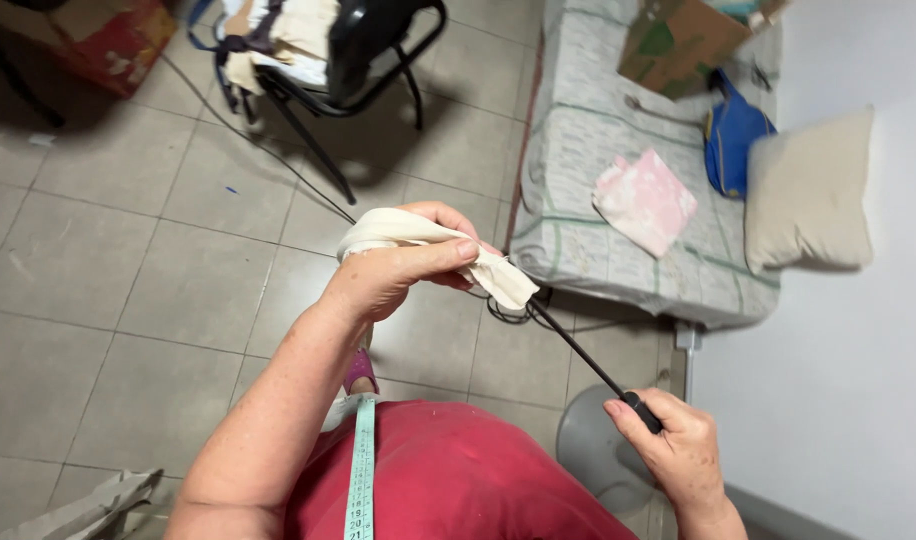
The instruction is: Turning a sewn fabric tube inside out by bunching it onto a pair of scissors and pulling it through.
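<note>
Head view: cloth (428, 245) is gripped by left hand (393, 270) fingers; rod (578, 350) is clasped by right hand (673, 455).

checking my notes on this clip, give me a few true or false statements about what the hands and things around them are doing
1. The left hand grips a cream fabric tube. True.
2. The right hand holds scissors. False: it holds a thin black rod by its lower end.
3. The rod's far end goes into the fabric. True.
4. A green measuring tape lies on the floor. False: it hangs down the person's red top.
5. A pink cloth lies on the mattress. True.
</note>
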